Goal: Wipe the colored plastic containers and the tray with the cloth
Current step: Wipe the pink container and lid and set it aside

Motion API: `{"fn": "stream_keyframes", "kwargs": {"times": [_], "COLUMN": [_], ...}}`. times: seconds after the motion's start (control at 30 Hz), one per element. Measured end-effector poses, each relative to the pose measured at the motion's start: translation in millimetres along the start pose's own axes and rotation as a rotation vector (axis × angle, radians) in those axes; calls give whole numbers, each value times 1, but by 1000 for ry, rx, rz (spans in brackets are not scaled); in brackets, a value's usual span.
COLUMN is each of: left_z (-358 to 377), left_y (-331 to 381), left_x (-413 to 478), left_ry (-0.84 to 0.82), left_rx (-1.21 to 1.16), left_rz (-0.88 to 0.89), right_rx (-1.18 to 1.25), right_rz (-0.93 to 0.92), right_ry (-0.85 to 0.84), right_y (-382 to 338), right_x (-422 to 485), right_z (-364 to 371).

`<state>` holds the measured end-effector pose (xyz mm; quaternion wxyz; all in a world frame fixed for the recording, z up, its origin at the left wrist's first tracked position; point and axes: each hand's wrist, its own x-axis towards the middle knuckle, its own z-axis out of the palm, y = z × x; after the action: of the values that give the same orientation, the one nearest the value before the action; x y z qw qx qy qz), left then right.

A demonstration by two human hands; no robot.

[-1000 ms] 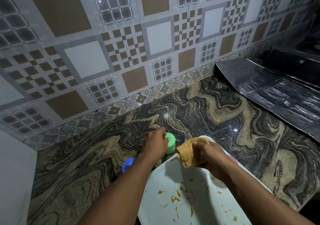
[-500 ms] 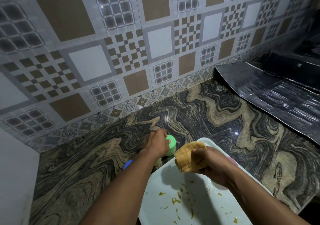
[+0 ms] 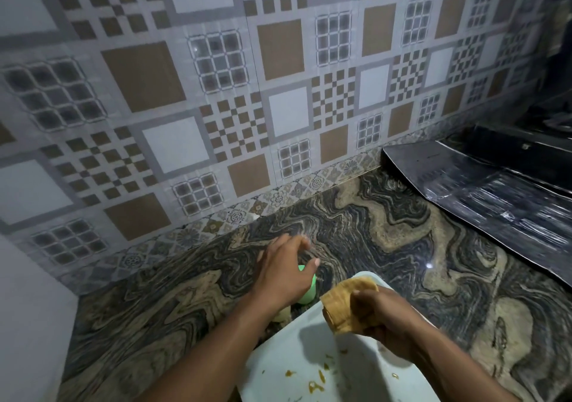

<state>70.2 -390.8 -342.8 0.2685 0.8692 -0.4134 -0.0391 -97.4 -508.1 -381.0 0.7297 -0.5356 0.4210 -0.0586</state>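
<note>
A patterned tile wall [image 3: 216, 92] of brown, white and checkered squares fills the upper part of the head view, and its narrow floral border meets the counter [image 3: 387, 231], a glossy stone slab of swirling black, grey and tan veins. On the far right of the counter lies a dark, shiny, creased sheet [image 3: 495, 203] that runs back towards the corner. A plain pale panel [image 3: 28, 309] closes the left edge of the view. At the lower middle a white tray [image 3: 278, 370] rests on the counter, its rounded far corner just behind the right hand, and its surface carries scattered yellow-orange smears [image 3: 318, 380] and small crumbs. Both bare forearms reach in from the bottom edge. The left hand [image 3: 284, 271] is out over the counter just beyond the tray's left side, its fingers loosely spread and blurred, the thumb stretched to the right; it grips nothing, and whether the palm touches what is beneath it cannot be told. The right hand [image 3: 380, 318] is over the tray's far corner with its fingers curled round a bunched tan cloth [image 3: 340, 302], which bulges out to the left of the fist above the tray. The green container [image 3: 308, 293], a small plastic piece, stands on the counter directly under the left hand's thumb side, just beside the tray's far-left edge and mostly hidden by that hand.
</note>
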Motion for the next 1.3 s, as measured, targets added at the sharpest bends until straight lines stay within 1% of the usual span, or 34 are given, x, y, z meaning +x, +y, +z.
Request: {"fn": "stream_keyframes", "kwargs": {"times": [0.1, 0.17, 0.3, 0.4, 0.5, 0.6, 0.67, 0.77, 0.83, 0.93, 1.0, 1.1, 1.3], "left_z": [10, 21, 42, 57, 71, 86, 96, 110, 122, 130, 132, 133, 132], "left_y": [-26, -31, -5, 24, 47, 67, 77, 87, 93, 91, 93, 100, 104], "left_x": [-5, -12, -17, -15, -19, -28, -32, -38, -42, -46, -50, -56, -69], "left_ry": [-57, -75, -151, -251, -354, -406, -431, -447, -454, -408, -389, -359, -292], "left_rx": [30, 33, -8, -51, -55, 60, 126, 188, 224, 289, 318, 346, 418], "left_rz": [-69, -53, 70, 130, 209, 350, 400, 444, 467, 466, 439, 379, 263], "right_rx": [9, 41, 111, 92, 82, 167, 247, 302, 245, 143, 73, 42, 25], "right_rz": [-19, -54, -144, -188, -230, -217, -206, -147, -130, -112, -125, -129, -152], "right_ry": [33, 105, 253, 336, 344, 332, 331, 323, 371, 364, 354, 329, 200], "right_y": [-5, -7, -22, -38, -48, -50, -50, -45, -36, -23, -13, -5, -2], "right_x": [-1, 1, 7, 7, 8, 6, -1, -11, -12, -1, 6, 3, -12], "right_z": [5, 4, -8, -28, -49, -65, -72, -76, -86, -94, -98, -100, -110]}}
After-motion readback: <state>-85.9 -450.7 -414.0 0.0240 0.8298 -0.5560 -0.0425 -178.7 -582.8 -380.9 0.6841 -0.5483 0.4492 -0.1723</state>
